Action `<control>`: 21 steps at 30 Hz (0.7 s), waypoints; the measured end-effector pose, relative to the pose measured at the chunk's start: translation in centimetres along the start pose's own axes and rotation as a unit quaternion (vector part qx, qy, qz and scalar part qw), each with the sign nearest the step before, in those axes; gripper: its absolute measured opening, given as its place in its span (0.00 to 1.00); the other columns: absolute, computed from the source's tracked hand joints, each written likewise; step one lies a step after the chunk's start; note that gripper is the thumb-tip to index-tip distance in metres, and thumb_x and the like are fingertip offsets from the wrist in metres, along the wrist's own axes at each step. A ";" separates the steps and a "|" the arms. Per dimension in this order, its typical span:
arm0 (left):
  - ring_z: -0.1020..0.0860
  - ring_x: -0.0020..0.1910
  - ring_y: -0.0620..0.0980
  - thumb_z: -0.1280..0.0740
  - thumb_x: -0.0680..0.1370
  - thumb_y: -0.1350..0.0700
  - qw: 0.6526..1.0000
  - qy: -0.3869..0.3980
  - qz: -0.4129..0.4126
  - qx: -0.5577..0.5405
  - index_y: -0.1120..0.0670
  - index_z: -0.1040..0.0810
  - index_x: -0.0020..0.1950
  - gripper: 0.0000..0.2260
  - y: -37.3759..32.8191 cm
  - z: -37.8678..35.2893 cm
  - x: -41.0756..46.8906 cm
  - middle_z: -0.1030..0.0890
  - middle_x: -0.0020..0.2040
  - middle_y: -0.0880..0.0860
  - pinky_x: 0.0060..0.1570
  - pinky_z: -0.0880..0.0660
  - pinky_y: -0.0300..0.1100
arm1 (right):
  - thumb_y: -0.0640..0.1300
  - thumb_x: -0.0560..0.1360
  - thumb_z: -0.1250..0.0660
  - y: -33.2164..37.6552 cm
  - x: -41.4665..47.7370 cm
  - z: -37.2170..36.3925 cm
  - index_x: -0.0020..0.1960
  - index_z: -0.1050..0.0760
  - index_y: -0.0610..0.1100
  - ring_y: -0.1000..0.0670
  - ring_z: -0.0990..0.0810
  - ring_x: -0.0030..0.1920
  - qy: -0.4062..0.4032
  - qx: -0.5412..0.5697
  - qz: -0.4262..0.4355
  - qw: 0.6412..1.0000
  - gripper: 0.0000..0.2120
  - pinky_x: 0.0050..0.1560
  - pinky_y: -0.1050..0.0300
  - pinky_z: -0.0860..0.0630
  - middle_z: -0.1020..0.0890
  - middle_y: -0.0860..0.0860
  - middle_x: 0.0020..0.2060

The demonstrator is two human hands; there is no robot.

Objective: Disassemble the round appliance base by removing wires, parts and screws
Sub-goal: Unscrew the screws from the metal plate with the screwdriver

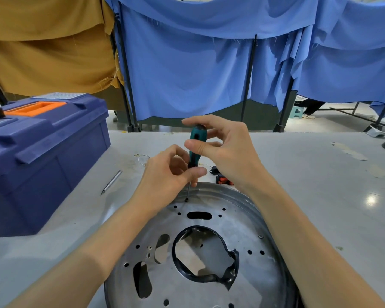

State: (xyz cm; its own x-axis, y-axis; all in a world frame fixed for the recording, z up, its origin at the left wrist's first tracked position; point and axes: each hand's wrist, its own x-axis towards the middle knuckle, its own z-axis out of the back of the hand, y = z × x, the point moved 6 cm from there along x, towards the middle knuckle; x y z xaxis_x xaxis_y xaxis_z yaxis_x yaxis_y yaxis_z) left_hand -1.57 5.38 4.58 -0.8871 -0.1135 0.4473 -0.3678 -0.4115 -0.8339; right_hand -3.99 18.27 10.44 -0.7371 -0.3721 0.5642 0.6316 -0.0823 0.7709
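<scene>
From the head camera, a round silver metal appliance base (242,221) lies flat on the grey table (309,174), right in front of the person and between both forearms. Its face is pierced with small holes and oblong slots, and a ragged band of black tape (231,270) lines its large central opening. A screwdriver with a teal and black handle (195,143) stands nearly upright over the far edge of the base, its thin shaft ending on a small dark screw (186,199). The right hand (227,150) grips the upper handle, thumb on the near side and fingers curled over the top. The left hand (165,176) pinches the bottom of the handle, where the shaft begins, between thumb and curled fingers. Just beyond the base lie a small black and red part (222,180) and a thin white wire (142,158). A slim metal rod (111,182) lies to the left, near a dark blue plastic toolbox with an orange handle (42,152). Blue cloth curtains (187,74) and a tan cloth (49,41) hang behind the table.
</scene>
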 end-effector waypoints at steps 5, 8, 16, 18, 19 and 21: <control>0.16 0.35 0.53 0.37 0.81 0.58 1.000 0.012 -0.013 -0.003 0.59 0.22 0.50 0.06 0.3 -0.3 0.2 0.15 0.36 0.56 0.41 0.18 0.48 | 0.29 0.74 0.33 -0.1 0.2 0.2 0.56 0.22 0.39 0.50 0.16 0.48 -0.002 0.051 -0.006 0.999 0.13 0.54 0.57 0.20 0.15 0.45 0.48; 0.16 0.34 0.53 0.30 0.76 0.56 1.000 0.004 -0.003 -0.001 0.57 0.23 0.48 0.06 0.3 -0.2 0.2 0.16 0.35 0.54 0.42 0.19 0.48 | 0.38 0.73 0.29 0.1 0.0 -0.1 0.54 0.20 0.45 0.54 0.19 0.49 0.007 0.016 0.006 1.000 0.10 0.52 0.64 0.22 0.17 0.48 0.49; 0.17 0.33 0.51 0.36 0.80 0.60 1.000 0.012 -0.016 -0.002 0.60 0.21 0.50 0.06 0.2 -0.3 0.2 0.16 0.35 0.55 0.38 0.20 0.40 | 0.31 0.72 0.30 -0.1 0.2 0.2 0.55 0.21 0.40 0.49 0.16 0.48 0.000 0.043 -0.003 0.999 0.13 0.54 0.57 0.20 0.15 0.46 0.47; 0.17 0.34 0.51 0.30 0.76 0.56 1.000 0.006 -0.009 -0.003 0.59 0.22 0.49 0.07 0.2 -0.2 0.2 0.16 0.35 0.54 0.39 0.20 0.43 | 0.37 0.73 0.28 0.1 0.1 -0.1 0.54 0.19 0.43 0.53 0.17 0.49 0.010 0.029 0.001 1.000 0.10 0.55 0.61 0.22 0.16 0.48 0.48; 0.16 0.34 0.52 0.28 0.73 0.52 1.000 0.003 -0.006 -0.004 0.58 0.23 0.50 0.12 0.1 -0.1 0.2 0.16 0.35 0.54 0.41 0.20 0.44 | 0.40 0.72 0.27 0.1 0.0 -0.1 0.53 0.19 0.47 0.54 0.18 0.49 0.012 0.010 0.000 1.000 0.10 0.55 0.63 0.23 0.17 0.49 0.49; 0.16 0.34 0.53 0.28 0.68 0.46 1.000 0.002 -0.006 -0.003 0.58 0.24 0.50 0.19 0.0 -0.1 0.1 0.16 0.36 0.54 0.42 0.19 0.46 | 0.44 0.71 0.26 0.0 0.1 0.0 0.53 0.19 0.53 0.55 0.20 0.49 0.008 -0.016 -0.003 1.000 0.11 0.54 0.64 0.24 0.19 0.50 0.51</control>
State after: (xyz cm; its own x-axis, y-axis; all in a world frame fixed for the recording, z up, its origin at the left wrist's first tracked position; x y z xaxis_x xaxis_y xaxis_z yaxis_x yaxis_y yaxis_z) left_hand -1.67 5.44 4.58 -0.8841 -0.1048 0.4554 -0.3798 -0.4066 -0.8310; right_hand -4.03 18.22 10.44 -0.7370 -0.3868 0.5543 0.6349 -0.1149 0.7640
